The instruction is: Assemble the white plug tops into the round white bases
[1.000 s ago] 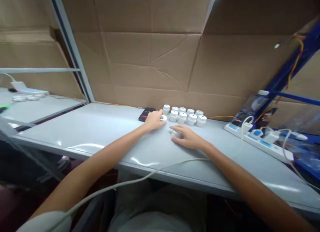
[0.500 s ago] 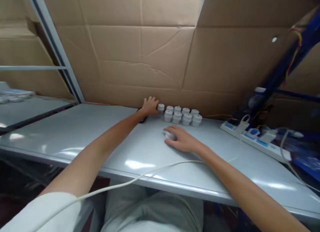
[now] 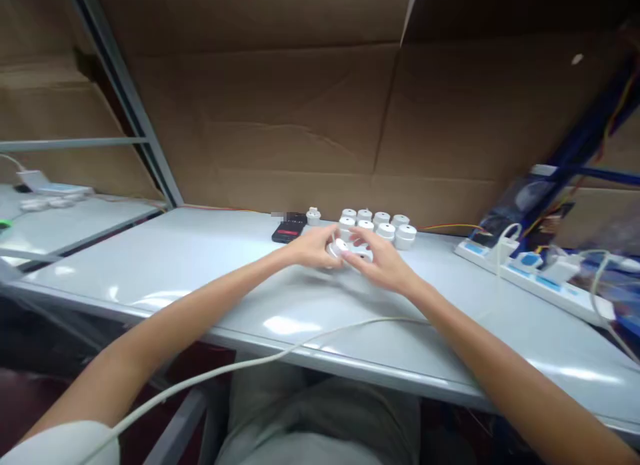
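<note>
In the head view, a small white round plastic unit [image 3: 336, 247] is between my two hands above the table. My left hand [image 3: 316, 246] has its fingers closed around it. Facing it, my right hand [image 3: 383, 261] curls inward, its thumb touching the same unit. A second white round piece [image 3: 366, 256] shows under the right hand's fingers; whether it is held or rests on the table is unclear. Just behind stand several similar white units [image 3: 386, 231] in two rows. One lone unit [image 3: 313, 216], with a small raised part on top, stands left of them.
A black phone [image 3: 289, 228] lies left of the units. On the right is a white power strip [image 3: 535, 278] with plugs. A pale cable [image 3: 300, 345] crosses the table's front edge. Cardboard [image 3: 300, 131] forms the back wall; a metal post [image 3: 145, 128] rises at the left.
My left hand has come away from the back of the table, uncovering the phone and lone unit, and now holds a white unit. My right hand has moved back and met it.
</note>
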Motion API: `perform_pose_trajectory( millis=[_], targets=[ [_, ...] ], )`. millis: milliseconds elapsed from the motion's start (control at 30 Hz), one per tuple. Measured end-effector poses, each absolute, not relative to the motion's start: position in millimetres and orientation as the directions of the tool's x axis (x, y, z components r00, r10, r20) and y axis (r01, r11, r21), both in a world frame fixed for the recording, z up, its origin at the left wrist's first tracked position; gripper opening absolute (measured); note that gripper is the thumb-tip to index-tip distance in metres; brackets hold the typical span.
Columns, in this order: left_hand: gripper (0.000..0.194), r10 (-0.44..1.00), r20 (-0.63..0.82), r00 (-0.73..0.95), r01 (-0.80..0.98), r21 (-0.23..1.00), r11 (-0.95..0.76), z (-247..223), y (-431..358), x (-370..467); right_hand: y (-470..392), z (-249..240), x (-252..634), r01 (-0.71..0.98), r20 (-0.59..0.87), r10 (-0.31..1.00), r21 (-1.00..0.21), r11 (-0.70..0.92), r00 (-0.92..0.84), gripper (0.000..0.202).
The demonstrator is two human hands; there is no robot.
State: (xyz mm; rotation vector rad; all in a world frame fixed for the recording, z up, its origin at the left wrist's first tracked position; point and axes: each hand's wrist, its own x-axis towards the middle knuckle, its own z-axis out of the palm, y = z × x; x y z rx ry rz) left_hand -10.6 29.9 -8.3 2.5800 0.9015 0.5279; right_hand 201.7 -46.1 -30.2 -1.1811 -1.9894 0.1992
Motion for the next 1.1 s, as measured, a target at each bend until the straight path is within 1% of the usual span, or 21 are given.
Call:
perform_pose_trajectory(
  millis=[67, 167, 233, 267, 333, 367, 400, 433, 500, 533, 600, 667, 767, 833, 867, 900, 933, 967, 1000, 1067, 1100],
  targets=[
    [0.042, 0.547, 0.345, 0.762, 0.390, 0.430, -0.814, -10, 8, -8, -51, -23, 192, 0.631, 0.558, 0.804, -0.552, 0.545, -0.207, 0.039],
    [0.049, 0.512, 0.570, 0.642, 0.351, 0.375, -0.858, -13, -11, 0, -55, -13, 183, 0.403, 0.511, 0.859, -0.783, 0.474, -0.017, 0.038],
    [0.050, 0.514, 0.613, 0.601, 0.382, 0.345, -0.858, -13, -16, 3, -56, -10, 180, 0.181, 0.337, 0.939, -0.929, 0.321, 0.064, 0.044],
    [0.049, 0.518, 0.611, 0.598, 0.389, 0.344, -0.855, -13, -17, 3, -57, -9, 179, 0.109, 0.228, 0.971, -0.969, 0.221, 0.065, 0.048],
    [0.046, 0.561, 0.589, 0.581, 0.374, 0.419, -0.827, -12, -17, 3, -60, -8, 178, 0.068, 0.054, 0.997, -0.996, 0.050, 0.055, 0.055],
    [0.044, 0.605, 0.577, 0.549, 0.355, 0.494, -0.794, -12, -16, 3, -61, -8, 178, 0.083, 0.034, 0.998, -0.996, 0.029, 0.060, 0.058],
    [0.041, 0.661, 0.559, 0.501, 0.330, 0.584, -0.742, -13, -15, 3, -63, -8, 178, 0.113, 0.086, 0.992, -0.991, 0.076, 0.090, 0.060],
    [0.039, 0.722, 0.523, 0.453, 0.295, 0.677, -0.675, -13, -13, 4, -64, -8, 179, 0.163, 0.204, 0.971, -0.970, 0.182, 0.127, 0.059],
    [0.042, 0.808, 0.420, 0.413, 0.207, 0.821, -0.532, -17, -9, 5, -64, -8, 183, 0.304, 0.505, 0.845, -0.844, 0.442, 0.174, 0.053],
    [0.044, 0.813, 0.389, 0.433, 0.173, 0.849, -0.499, -20, -6, 6, -63, -8, 186, 0.372, 0.618, 0.766, -0.763, 0.530, 0.177, 0.050],
    [0.044, 0.773, 0.405, 0.489, 0.135, 0.840, -0.525, -25, -2, 7, -60, -10, 191, 0.446, 0.687, 0.706, -0.694, 0.566, 0.173, 0.048],
    [0.040, 0.685, 0.522, 0.508, 0.137, 0.736, -0.663, -29, 1, 6, -57, -12, 194, 0.417, 0.574, 0.808, -0.772, 0.480, 0.133, 0.052],
    [0.043, 0.439, 0.682, 0.585, 0.195, 0.407, -0.892, -30, 4, 2, -55, -15, 191, 0.199, 0.215, 0.976, -0.958, 0.207, 0.021, 0.062],
    [0.039, 0.259, 0.678, 0.688, 0.211, 0.155, -0.965, -29, 5, -1, -57, -16, 185, 0.011, 0.038, 0.999, -0.999, 0.038, -0.006, 0.063],
    [0.037, 0.213, 0.653, 0.727, 0.206, 0.089, -0.974, -28, 4, -2, -58, -16, 182, -0.059, -0.004, 1.000, -0.998, -0.004, 0.005, 0.063],
    [0.037, 0.199, 0.632, 0.749, 0.199, 0.071, -0.977, -27, 2, -2, -60, -15, 179, -0.099, -0.020, 1.000, -0.995, -0.018, 0.017, 0.062],
    [0.037, 0.218, 0.628, 0.747, 0.194, 0.108, -0.975, -26, -1, -2, -62, -14, 176, -0.108, -0.008, 1.000, -0.994, -0.005, 0.025, 0.061],
    [0.038, 0.278, 0.636, 0.720, 0.191, 0.204, -0.960, -24, -5, -1, -64, -14, 175, -0.085, 0.037, 0.999, -0.996, 0.040, 0.039, 0.060],
    [0.040, 0.384, 0.636, 0.669, 0.174, 0.368, -0.913, -23, -9, 1, -66, -13, 175, -0.029, 0.117, 0.992, -0.992, 0.119, 0.055, 0.057],
    [0.043, 0.642, 0.553, 0.531, 0.088, 0.718, -0.690, -18, -15, 5, -68, -10, 179, 0.185, 0.400, 0.915, -0.904, 0.384, 0.054, 0.047],
    [0.044, 0.747, 0.460, 0.480, 0.023, 0.844, -0.535, -15, -16, 6, -68, -8, 183, 0.325, 0.571, 0.821, -0.779, 0.537, 0.010, 0.039]
  ],
)
